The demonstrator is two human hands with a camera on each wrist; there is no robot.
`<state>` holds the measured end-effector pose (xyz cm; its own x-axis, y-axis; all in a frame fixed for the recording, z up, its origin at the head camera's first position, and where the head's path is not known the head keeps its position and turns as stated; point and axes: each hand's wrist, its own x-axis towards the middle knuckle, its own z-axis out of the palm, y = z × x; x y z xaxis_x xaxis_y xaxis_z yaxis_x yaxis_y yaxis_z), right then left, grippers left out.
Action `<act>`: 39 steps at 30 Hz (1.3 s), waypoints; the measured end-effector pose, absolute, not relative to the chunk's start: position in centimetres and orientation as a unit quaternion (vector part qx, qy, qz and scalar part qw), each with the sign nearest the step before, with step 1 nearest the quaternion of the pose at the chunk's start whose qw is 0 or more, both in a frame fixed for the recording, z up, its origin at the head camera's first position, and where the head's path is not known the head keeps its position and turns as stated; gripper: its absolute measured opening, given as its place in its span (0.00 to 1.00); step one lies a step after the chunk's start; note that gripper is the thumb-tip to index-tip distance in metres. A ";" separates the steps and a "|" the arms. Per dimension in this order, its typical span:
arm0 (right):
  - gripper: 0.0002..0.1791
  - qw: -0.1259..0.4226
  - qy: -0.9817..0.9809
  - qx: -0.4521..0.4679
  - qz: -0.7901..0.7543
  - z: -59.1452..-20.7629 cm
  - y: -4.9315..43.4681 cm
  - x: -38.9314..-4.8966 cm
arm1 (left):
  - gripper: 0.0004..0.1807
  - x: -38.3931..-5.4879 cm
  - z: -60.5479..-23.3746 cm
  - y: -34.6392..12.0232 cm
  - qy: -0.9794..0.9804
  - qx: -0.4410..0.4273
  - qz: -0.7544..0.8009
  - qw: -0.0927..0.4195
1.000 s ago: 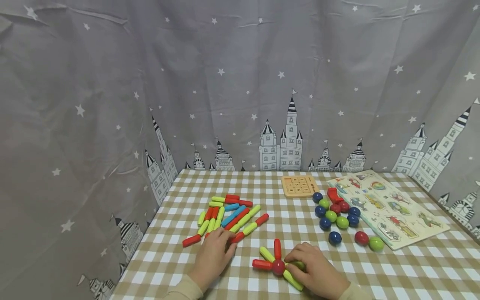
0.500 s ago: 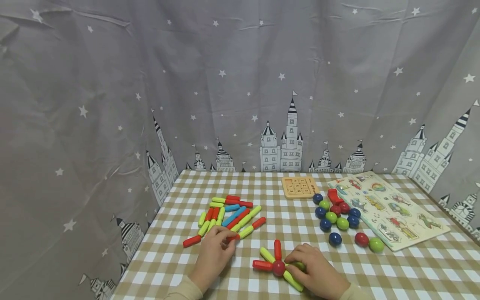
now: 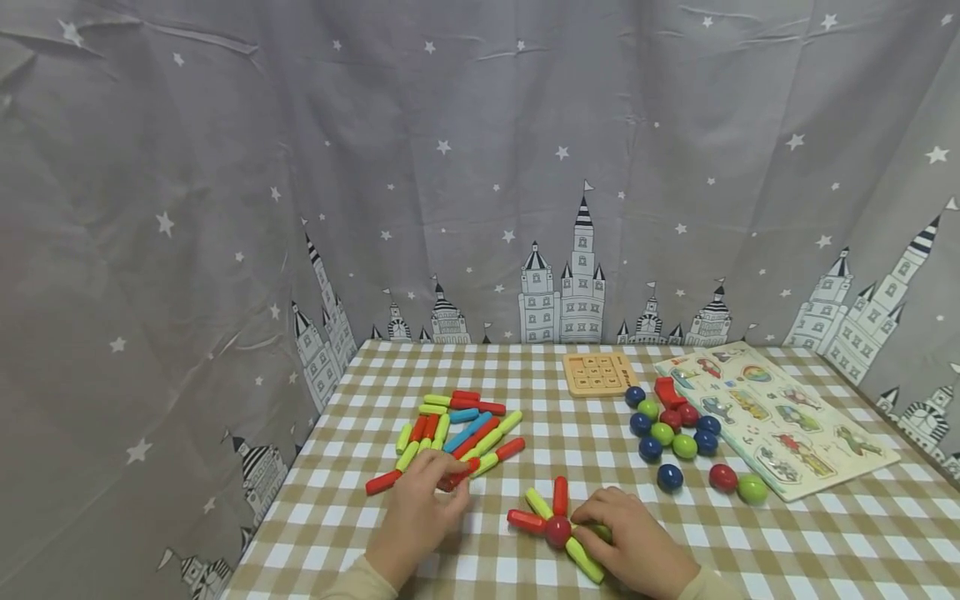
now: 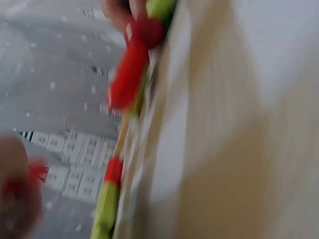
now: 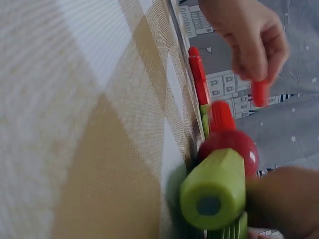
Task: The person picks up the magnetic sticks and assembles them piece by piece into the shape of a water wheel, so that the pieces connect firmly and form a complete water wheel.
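My left hand (image 3: 420,508) pinches a short red stick (image 3: 465,473) beside the pile of coloured sticks. From the right wrist view, that red stick (image 5: 259,93) hangs from the fingertips, raised off the tablecloth. A figure of red and yellow-green sticks around a red ball (image 3: 558,532) lies near the table's front. My right hand (image 3: 633,542) grips it by a yellow-green stick on its right side, mostly covered by the fingers. One yellow-green stick (image 5: 214,189) points at the right wrist camera, showing a round grey end. The left wrist view is blurred.
Red, yellow-green and blue sticks (image 3: 468,432) lie at left, some joined end to end. Several blue, green and red balls (image 3: 662,432) and a red block (image 3: 667,392) lie at right, next to a picture puzzle board (image 3: 787,417). A wooden number puzzle (image 3: 600,374) sits at the back.
My left hand has drawn back slightly with the red stick lifted. A yellow-green stick with a red one on its end has shifted left. The ball figure has turned a little; my right hand stays put.
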<state>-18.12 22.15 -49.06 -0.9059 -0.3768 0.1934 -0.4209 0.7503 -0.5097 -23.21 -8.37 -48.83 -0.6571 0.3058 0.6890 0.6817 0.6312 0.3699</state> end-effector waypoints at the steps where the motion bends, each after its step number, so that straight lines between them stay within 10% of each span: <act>1: 0.05 0.041 -0.935 0.207 0.285 -49.0 22.1 -18.2 | 0.15 -23.0 -48.9 -8.2 -0.830 -0.328 -0.346 0.290; 8: 0.06 0.027 -0.931 0.176 0.320 -49.0 22.0 -18.2 | 0.10 -21.9 -50.0 -6.5 -0.753 -0.503 -0.386 0.175; 20: 0.06 0.007 -0.902 0.230 0.366 -49.7 21.8 -18.4 | 0.08 -22.1 -50.7 -5.9 -0.805 -0.419 -0.419 0.042; 29: 0.10 -0.015 -0.898 0.230 0.375 -49.6 21.9 -18.3 | 0.09 -22.1 -50.8 -6.0 -0.845 -0.375 -0.379 0.042; 39: 0.15 0.253 -0.910 0.208 0.254 -50.1 21.7 -17.9 | 0.12 -23.0 -50.6 -6.7 -0.904 -0.229 -0.324 0.155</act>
